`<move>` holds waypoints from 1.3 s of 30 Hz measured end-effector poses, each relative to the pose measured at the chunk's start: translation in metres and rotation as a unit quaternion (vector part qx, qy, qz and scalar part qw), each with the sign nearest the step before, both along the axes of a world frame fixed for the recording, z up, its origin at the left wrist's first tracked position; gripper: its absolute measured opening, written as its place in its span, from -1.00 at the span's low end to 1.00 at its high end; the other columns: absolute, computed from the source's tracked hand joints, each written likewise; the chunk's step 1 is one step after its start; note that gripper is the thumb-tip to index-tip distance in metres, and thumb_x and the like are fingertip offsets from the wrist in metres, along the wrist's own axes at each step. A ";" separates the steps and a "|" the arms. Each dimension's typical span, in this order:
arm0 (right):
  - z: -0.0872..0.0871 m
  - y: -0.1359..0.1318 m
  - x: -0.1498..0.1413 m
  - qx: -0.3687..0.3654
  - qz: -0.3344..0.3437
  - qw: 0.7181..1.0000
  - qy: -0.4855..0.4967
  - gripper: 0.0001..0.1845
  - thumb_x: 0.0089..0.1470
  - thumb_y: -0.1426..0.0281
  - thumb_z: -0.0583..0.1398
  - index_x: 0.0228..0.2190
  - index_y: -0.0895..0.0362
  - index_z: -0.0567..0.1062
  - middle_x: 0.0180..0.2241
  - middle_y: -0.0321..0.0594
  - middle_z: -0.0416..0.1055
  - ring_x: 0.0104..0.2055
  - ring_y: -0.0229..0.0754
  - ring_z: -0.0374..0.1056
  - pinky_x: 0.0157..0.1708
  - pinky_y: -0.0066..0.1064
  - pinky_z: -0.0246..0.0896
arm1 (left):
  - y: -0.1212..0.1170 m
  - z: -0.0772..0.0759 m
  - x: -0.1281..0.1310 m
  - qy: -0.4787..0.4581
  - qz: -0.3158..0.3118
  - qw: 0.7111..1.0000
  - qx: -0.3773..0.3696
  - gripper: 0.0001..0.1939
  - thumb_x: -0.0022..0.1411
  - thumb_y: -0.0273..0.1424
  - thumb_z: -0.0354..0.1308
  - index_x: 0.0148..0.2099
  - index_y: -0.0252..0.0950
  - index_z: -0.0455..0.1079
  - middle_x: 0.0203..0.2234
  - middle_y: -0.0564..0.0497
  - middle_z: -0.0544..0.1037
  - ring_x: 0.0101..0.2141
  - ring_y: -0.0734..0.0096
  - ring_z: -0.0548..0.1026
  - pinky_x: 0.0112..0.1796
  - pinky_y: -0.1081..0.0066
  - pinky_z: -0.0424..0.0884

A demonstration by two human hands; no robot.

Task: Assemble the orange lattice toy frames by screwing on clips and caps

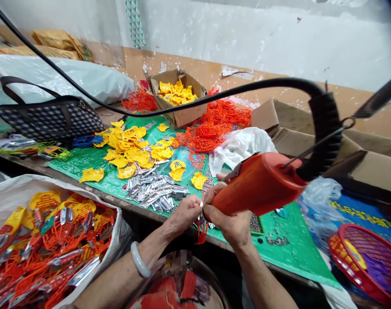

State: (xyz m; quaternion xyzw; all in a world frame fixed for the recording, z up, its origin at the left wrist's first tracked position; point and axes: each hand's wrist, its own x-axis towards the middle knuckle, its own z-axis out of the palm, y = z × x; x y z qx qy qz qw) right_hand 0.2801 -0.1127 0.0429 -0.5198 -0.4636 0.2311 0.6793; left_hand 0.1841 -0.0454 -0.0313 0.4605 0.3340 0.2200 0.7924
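Observation:
My right hand (232,225) is wrapped around an orange electric screwdriver (260,184), which hangs from a black cable and points down to the left. My left hand (184,215) pinches a small piece at the table's front edge, right by the screwdriver's tip. From under the fingers an orange plastic lattice piece (202,231) hangs over the edge. The fingers hide most of the work and the tip itself. Just beyond my left hand lie silver metal strips (160,191) in a heap. Yellow plastic pieces (132,148) are piled behind them, with a single yellow piece (199,180) nearer my hands.
A white sack (118,219) of assembled pieces stands at left. Farther back are a cardboard box (189,115) of yellow parts and orange lattices (215,124). Right of my hands sit a green tray (262,225) of small screws, loose screws (278,240) and a red basket (350,262).

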 end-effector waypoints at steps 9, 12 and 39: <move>-0.011 0.004 0.023 0.041 -0.026 0.990 0.131 -0.88 -0.20 0.44 0.32 -0.54 0.16 0.47 -0.55 -0.34 0.37 -0.49 -0.23 0.33 -0.45 -0.34 0.31 | 0.002 0.014 -0.014 0.028 -0.018 0.998 0.051 -0.79 -0.04 -0.39 0.34 -0.42 -0.30 0.35 -0.68 0.24 0.30 -0.65 0.60 0.19 -0.59 0.53 0.09; -0.012 0.010 0.042 0.048 -0.090 0.987 0.121 -0.83 -0.23 0.41 0.36 -0.52 0.19 0.49 -0.55 -0.31 0.40 -0.52 -0.24 0.32 -0.48 -0.35 0.29 | 0.006 0.012 -0.022 0.024 -0.009 0.999 0.029 -0.74 -0.04 -0.33 0.37 -0.39 -0.31 0.36 -0.61 0.19 0.38 -0.62 0.59 0.27 -0.57 0.52 0.13; -0.086 0.090 0.036 -0.319 0.035 0.715 -0.622 -0.77 0.16 0.35 0.15 -0.17 0.17 0.50 -0.11 0.04 0.43 0.00 0.04 0.30 -0.09 -0.26 0.20 | 0.014 0.009 -0.057 -0.143 0.178 0.954 -0.195 -0.91 0.07 -0.60 0.24 -0.43 -0.36 0.40 -0.53 0.03 0.53 -0.52 0.46 0.50 -0.43 0.45 0.49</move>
